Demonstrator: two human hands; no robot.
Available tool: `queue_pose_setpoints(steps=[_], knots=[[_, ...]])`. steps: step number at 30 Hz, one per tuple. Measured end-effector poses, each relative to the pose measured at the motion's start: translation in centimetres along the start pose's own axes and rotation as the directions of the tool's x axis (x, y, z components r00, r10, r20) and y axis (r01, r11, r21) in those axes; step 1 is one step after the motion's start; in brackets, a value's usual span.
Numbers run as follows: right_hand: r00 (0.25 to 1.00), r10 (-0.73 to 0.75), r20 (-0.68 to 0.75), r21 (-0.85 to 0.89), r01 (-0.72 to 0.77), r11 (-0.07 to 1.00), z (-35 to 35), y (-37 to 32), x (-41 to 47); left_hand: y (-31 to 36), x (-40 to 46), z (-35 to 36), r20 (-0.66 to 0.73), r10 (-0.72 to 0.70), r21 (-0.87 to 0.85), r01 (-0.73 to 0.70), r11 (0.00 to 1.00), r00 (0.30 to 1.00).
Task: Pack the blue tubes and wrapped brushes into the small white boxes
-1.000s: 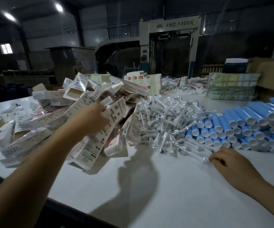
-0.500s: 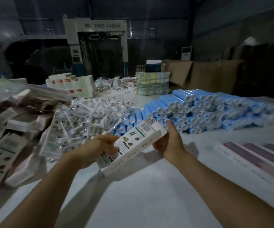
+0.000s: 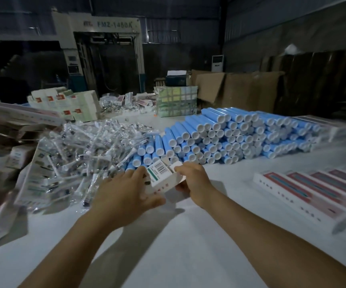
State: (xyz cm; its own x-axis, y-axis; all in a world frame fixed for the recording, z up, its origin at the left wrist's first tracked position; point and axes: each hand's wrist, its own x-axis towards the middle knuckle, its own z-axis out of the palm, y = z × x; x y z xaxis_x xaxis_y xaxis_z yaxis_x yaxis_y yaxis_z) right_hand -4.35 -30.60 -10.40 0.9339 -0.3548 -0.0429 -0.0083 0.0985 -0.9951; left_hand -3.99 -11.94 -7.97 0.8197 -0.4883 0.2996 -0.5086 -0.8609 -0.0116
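Fingers of left hand (image 3: 124,192) and right hand (image 3: 192,181) gripping small white box (image 3: 161,177)

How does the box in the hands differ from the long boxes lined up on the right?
The small white box is held up off the table by the left hand and right hand; the long boxes lie flat in a row. The held box has its far end flap open and shows a barcode; the long boxes show red and teal strips. Both are white.

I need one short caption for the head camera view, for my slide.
Both hands, left and right, hold a small white box before piles of wrapped brushes and blue tubes.
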Motion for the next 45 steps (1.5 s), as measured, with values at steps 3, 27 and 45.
queue_pose_setpoints(steps=[3,27,45], knots=[[1.0,-0.015,-0.018,-0.013,0.015,1.0,0.0,-0.1,-0.1,0.9,0.4,1.2,-0.075,-0.047,0.071,0.052,0.996,0.996],[0.919,-0.392,-0.049,-0.991,-0.092,-0.093,-5.9,-15.0,16.9,1.3,0.4,3.2,-0.029,0.103,0.167,-0.097,0.981,0.994],[0.886,-0.438,-0.151,-0.939,0.01,0.343,-5.4,-16.5,13.3,1.0,0.2,2.6,-0.067,0.091,0.138,-0.081,0.987,0.994]])
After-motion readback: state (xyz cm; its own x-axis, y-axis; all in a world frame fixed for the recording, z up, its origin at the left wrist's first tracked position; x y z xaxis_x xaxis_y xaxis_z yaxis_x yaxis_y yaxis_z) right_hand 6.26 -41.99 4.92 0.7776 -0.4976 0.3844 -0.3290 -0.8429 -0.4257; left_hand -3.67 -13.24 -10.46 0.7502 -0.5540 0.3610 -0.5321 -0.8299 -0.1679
